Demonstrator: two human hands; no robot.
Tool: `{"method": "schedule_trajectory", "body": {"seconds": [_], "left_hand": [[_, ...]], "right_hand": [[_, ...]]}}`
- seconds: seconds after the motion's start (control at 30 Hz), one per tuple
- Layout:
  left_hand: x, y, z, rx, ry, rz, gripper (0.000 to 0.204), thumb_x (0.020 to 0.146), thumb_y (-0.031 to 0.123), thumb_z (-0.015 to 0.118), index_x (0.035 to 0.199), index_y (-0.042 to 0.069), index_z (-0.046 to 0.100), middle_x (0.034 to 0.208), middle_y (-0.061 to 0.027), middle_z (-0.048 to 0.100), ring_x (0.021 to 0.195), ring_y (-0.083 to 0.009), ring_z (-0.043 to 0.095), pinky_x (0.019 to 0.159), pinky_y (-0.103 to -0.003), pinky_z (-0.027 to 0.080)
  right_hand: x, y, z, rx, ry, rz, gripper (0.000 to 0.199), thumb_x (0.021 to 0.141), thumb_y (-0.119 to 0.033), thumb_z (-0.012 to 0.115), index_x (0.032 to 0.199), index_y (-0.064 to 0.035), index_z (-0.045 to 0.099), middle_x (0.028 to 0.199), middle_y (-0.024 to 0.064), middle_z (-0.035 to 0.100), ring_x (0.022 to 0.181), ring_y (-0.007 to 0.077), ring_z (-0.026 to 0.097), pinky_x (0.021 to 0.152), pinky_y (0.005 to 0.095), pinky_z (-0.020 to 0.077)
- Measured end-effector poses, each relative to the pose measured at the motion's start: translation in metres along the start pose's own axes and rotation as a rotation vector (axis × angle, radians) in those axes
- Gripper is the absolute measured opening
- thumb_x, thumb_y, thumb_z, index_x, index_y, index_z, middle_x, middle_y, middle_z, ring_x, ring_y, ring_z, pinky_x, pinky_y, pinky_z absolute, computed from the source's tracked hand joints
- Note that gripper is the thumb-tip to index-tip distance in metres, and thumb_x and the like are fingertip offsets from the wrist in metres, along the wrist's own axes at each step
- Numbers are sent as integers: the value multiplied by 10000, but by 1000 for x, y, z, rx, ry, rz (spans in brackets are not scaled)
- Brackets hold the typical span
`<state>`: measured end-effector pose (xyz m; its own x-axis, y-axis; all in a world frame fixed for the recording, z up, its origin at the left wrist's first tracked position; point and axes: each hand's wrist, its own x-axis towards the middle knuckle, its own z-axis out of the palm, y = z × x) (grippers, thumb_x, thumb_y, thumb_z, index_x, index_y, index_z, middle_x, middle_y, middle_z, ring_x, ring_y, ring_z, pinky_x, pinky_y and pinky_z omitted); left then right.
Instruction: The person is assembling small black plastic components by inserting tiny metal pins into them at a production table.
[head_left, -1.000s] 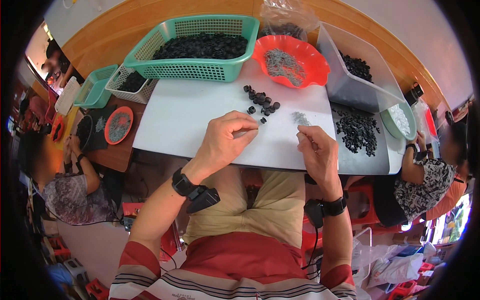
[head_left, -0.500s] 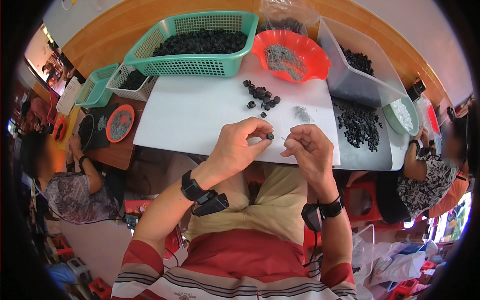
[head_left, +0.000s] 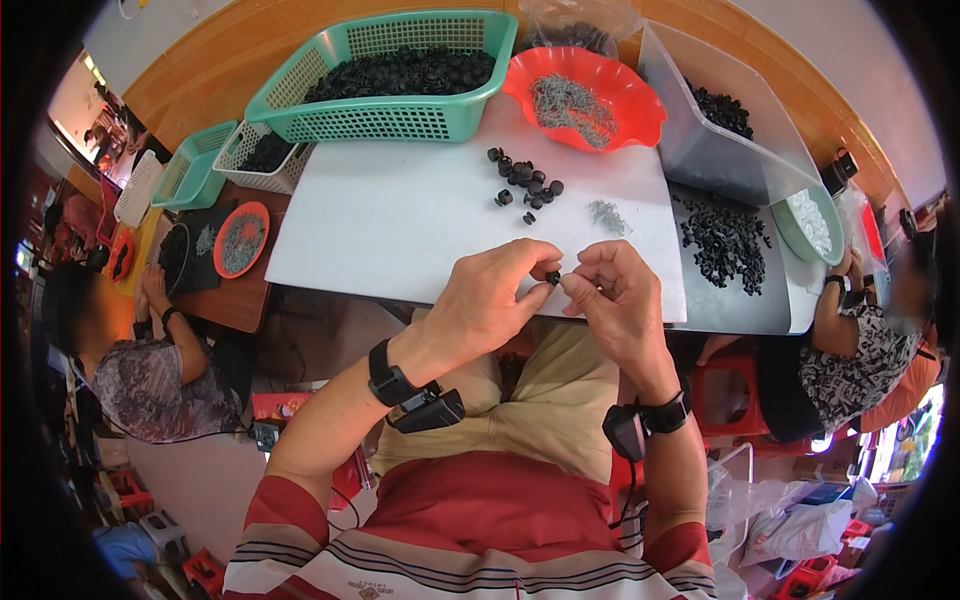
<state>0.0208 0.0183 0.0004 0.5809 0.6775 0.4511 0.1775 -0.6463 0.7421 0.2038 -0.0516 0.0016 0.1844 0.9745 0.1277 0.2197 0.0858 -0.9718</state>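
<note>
Above the near edge of the white work surface (head_left: 400,215), my left hand (head_left: 485,300) pinches a small black round plastic piece (head_left: 553,277) between thumb and fingertips. My right hand (head_left: 622,300) is closed in a pinch too, its fingertips meeting that piece from the right. The thin pale pin seen in those fingers half a second ago is now hidden behind them. Farther back lies a loose cluster of similar black pieces (head_left: 530,180). Beside it, to the right, is a little heap of thin grey pins (head_left: 608,216).
Along the back stand a green basket (head_left: 385,127) of black parts, a red scalloped bowl (head_left: 645,95) of grey pins and a clear bin (head_left: 725,165). Black parts (head_left: 725,250) are heaped at right near a green bowl (head_left: 787,228). Seated people work at both sides.
My hands have come together: the gap between the black piece and my right fingertips has closed. The black piece has shifted slightly right, and the pin has gone out of sight.
</note>
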Motion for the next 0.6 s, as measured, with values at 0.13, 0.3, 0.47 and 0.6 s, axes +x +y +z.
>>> {"method": "schedule_trajectory", "body": {"seconds": [0.13, 0.3, 0.47, 0.6], "left_hand": [[-2, 2, 1, 104, -6, 81, 372, 803, -24, 747, 1148, 38, 623, 1037, -125, 731, 935, -253, 740, 788, -343, 598], [-3, 6, 4, 145, 7, 164, 390, 797, -27, 744, 1156, 49, 614, 1022, -132, 725, 925, -271, 737, 771, -348, 602], [-1, 14, -2, -95, -103, -181, 309, 805, -13, 755, 1093, 6, 647, 990, -127, 740, 905, -240, 744, 809, -332, 598], [2, 15, -7, -194, -121, -199, 231, 837, -10, 759, 1048, -15, 666, 960, -100, 748, 907, -170, 733, 825, -301, 586]], "right_hand": [[0, -9, -1, -61, -14, 48, 254, 934, -60, 722, 1107, 31, 560, 816, 105, 712, 708, 131, 679, 636, 275, 543], [-2, -12, 2, -144, -32, -11, 245, 931, -71, 722, 1095, 31, 570, 811, 112, 726, 701, 136, 684, 644, 282, 538], [-3, -11, 1, -164, -45, -18, 191, 933, -65, 717, 1048, 30, 597, 817, 107, 731, 706, 135, 688, 648, 277, 539], [-7, -14, 1, -121, -41, -17, 108, 936, -48, 707, 977, 32, 648, 811, 85, 728, 716, 129, 688, 645, 266, 537]]}}
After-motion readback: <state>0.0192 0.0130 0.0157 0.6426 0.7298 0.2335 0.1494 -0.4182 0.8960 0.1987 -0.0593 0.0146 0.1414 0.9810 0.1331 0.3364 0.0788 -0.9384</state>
